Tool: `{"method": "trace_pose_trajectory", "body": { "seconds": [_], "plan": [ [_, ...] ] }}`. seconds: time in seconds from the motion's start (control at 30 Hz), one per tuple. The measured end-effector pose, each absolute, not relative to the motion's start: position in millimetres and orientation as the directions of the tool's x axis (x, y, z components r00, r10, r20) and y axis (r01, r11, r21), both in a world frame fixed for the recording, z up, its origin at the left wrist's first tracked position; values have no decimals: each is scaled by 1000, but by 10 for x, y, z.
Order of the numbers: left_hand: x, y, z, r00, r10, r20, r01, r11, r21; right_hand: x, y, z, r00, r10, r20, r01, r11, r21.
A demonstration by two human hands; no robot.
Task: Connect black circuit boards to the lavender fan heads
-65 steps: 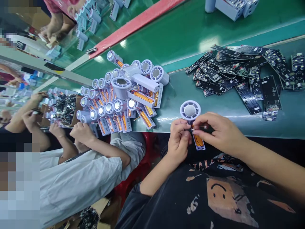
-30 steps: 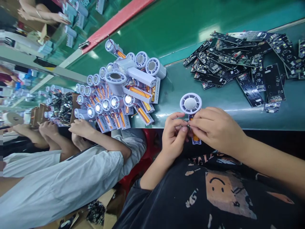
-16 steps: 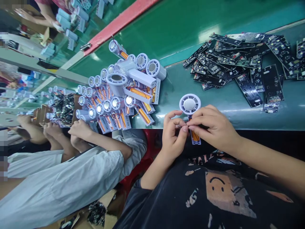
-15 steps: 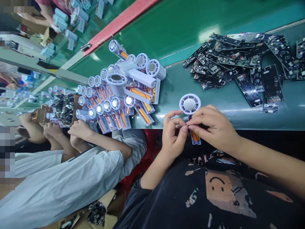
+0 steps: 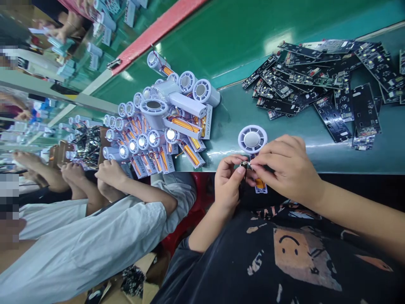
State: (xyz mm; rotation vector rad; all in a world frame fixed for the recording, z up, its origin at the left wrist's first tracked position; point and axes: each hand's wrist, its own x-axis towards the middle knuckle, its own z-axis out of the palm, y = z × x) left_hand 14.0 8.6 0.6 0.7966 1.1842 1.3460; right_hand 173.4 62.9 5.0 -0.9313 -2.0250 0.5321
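Note:
A handheld fan [image 5: 252, 138] with a pale lavender housing lies at the bench's front edge, its open handle showing an orange battery [image 5: 260, 184]. My left hand [image 5: 228, 179] is closed just left of the handle, pinching a small dark circuit board [image 5: 243, 167] seen nearly edge-on. Close against that board, the fingertips of my right hand [image 5: 286, 166] pinch a tiny white wire plug [image 5: 249, 163]. Whether the plug is seated in the board I cannot tell. My right fingers cover the upper handle.
Several similar fans [image 5: 155, 122] with wires and batteries are heaped on the left. A pile of black circuit boards [image 5: 303, 80] lies at the back right of the green bench [image 5: 228, 114]. Co-workers' hands [image 5: 110, 173] are at the left, near a box of dark parts [image 5: 87, 143].
My left hand has turned, and the small dark circuit board now shows between its fingers. My right hand has shifted slightly, still pinching at the same spot. The fan stays in place.

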Motion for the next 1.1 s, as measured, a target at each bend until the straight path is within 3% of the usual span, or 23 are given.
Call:
{"method": "trace_pose_trajectory", "body": {
  "seconds": [0.37,0.7,0.8,0.97,1.1],
  "plan": [
    [147,111,16,-194,977,-86,-238,38,971,1750,658,97,-420,771,479,466,636,-615],
    [218,86,-36,-251,961,115,-77,-138,987,1745,668,74,-444,821,359,439,549,-711],
    [176,87,-57,-183,976,115,-48,-125,991,1762,692,63,-476,821,314,421,527,-739],
    [90,118,-47,-112,992,63,-90,-73,993,1880,745,47,-468,803,368,289,533,-795],
    [74,121,-27,-104,993,56,-102,-67,993,1994,768,48,-543,793,276,231,457,-859]
  ]
}}
